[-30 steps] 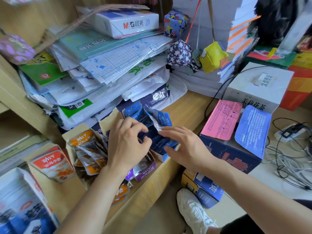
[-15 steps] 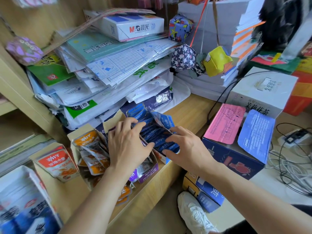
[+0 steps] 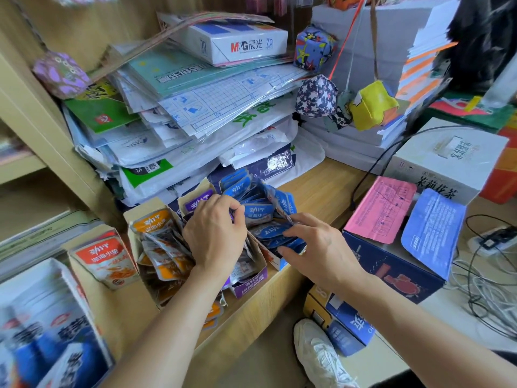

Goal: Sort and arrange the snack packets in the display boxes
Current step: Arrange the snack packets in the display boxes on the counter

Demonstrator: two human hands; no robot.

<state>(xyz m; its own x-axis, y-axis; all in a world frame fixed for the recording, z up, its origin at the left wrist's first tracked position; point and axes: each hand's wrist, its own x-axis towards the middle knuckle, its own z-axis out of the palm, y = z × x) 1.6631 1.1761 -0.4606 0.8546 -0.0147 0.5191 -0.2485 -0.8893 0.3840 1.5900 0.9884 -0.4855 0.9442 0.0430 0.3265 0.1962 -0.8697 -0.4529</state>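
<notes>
Both hands have closed in on the blue packets (image 3: 260, 212), standing in a row just right of the purple box (image 3: 249, 284). L hand (image 3: 215, 233) curls round one; R hand (image 3: 316, 247) pinches the front few btwn thumb & fingers. Prob. squaring the row up.

Open cardboard display boxes sit in a row along the front edge of the surface (image 3: 316, 191), each packed with foil snack packets: red packets (image 3: 106, 259) leftmost, then orange packets (image 3: 156, 224), slumped and fanned forward with a few spilled over the box front. Next comes the purple box (image 3: 249, 284), then the blue box (image 3: 281, 264) at the right end. The blue packets (image 3: 258, 214) are crowded and splayed, the right hand (image 3: 316, 247) pinching some at the front. The left hand (image 3: 215, 233) lies over the purple box, fingers curled among its packets (whether they hold any is hidden), and one purple packet (image 3: 197, 204) stands upright behind.
</notes>
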